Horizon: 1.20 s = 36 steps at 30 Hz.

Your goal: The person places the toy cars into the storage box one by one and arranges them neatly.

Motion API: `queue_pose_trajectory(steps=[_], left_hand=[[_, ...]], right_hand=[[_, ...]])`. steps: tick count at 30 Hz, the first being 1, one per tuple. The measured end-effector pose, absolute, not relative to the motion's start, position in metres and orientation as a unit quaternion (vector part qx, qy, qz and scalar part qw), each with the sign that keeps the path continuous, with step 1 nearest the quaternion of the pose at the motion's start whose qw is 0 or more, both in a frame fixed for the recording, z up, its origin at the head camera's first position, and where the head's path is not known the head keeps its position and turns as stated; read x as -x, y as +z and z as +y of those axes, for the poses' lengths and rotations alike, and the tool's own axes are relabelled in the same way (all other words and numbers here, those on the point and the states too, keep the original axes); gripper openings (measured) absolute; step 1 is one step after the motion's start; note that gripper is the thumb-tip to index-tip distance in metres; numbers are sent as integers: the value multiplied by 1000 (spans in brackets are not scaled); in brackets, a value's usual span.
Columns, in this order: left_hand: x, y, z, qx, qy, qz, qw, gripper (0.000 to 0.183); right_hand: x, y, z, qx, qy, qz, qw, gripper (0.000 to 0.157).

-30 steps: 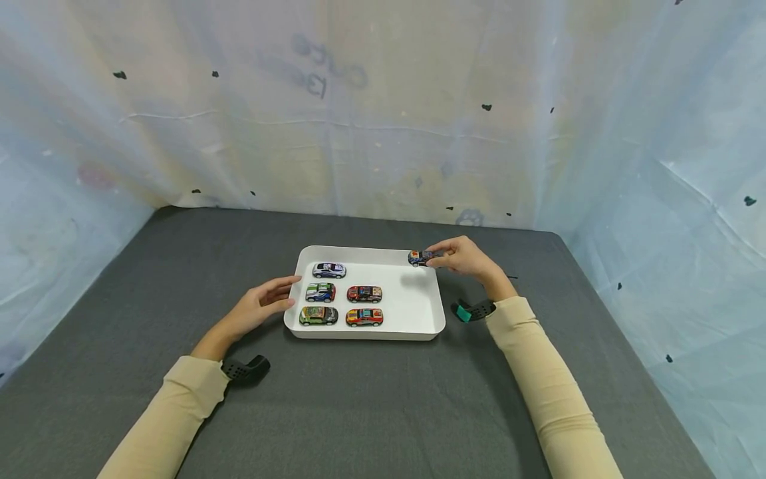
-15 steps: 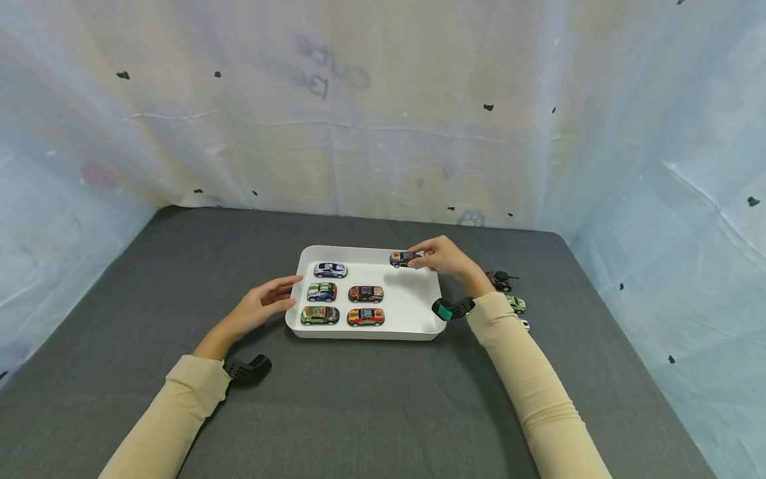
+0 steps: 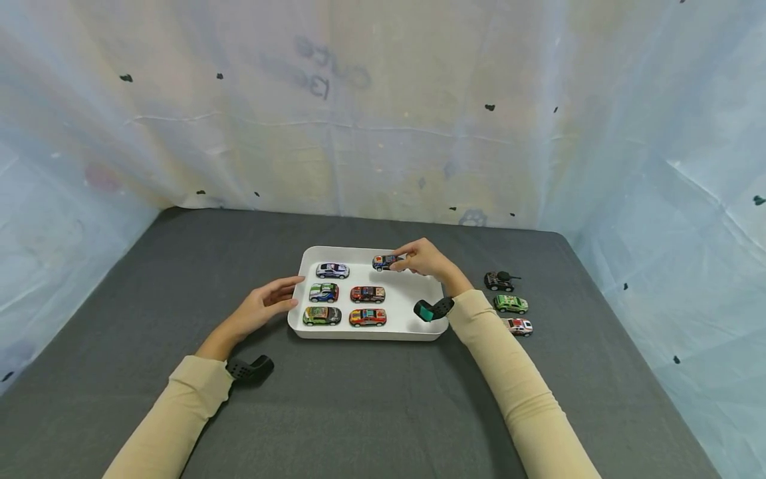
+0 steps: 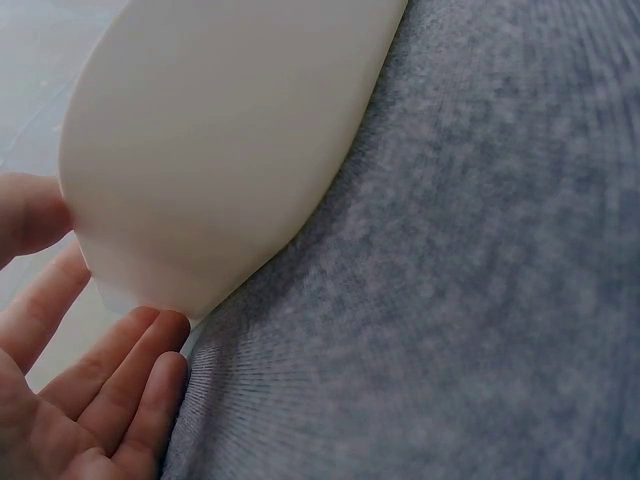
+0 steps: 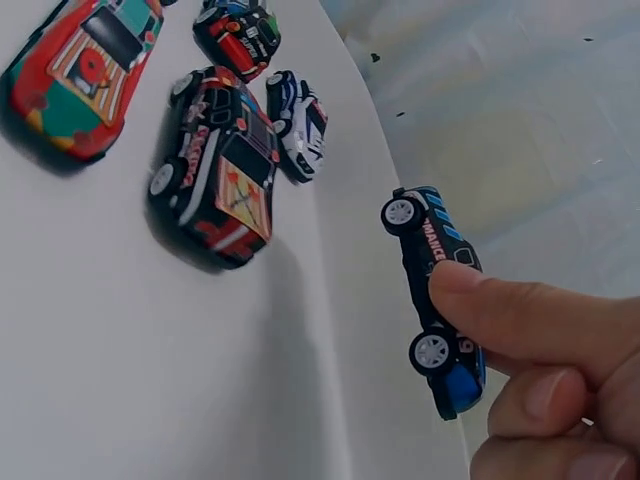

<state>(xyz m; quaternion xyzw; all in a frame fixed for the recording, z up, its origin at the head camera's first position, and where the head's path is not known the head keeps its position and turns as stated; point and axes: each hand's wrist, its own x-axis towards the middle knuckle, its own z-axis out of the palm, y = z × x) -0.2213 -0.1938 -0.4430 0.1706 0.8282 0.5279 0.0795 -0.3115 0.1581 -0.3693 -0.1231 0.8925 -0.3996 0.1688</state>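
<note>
My right hand (image 3: 423, 258) pinches a dark blue toy car (image 5: 440, 290) between thumb and fingers. That car hangs above the far side of the white tray (image 3: 413, 326), held clear of the tray floor in the right wrist view. My left hand (image 3: 262, 307) touches the tray's left end with loosely extended fingers (image 4: 130, 370). Inside the tray stand a white-and-purple car (image 3: 332, 270), a green-white-blue car (image 3: 324, 293), a green-and-orange car (image 3: 322, 316), a dark red car (image 3: 368, 295) and a red-and-yellow car (image 3: 368, 317).
On the grey cloth right of the tray stand a dark toy tank (image 3: 500, 281), a green car (image 3: 511, 304) and a white-and-red car (image 3: 519, 326), partly behind the right sleeve (image 3: 509, 372). Pale plastic sheeting (image 3: 383, 133) surrounds the table's back and sides.
My right hand has carried the dark blue car leftward over the tray, toward the white-and-purple car. The tank and two cars at right have come out from behind my arm. My left hand stays put.
</note>
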Motion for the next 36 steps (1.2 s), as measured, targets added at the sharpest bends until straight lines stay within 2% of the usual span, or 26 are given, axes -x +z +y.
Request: queue_pose_trajectory(steps=[13, 36], left_hand=[[222, -445, -196, -170, 530, 827, 83, 56], [219, -444, -196, -167, 536, 823, 86, 55]], right_hand=[[322, -386, 134, 101, -402, 891, 188, 36], [319, -400, 114, 93, -414, 885, 195, 37]])
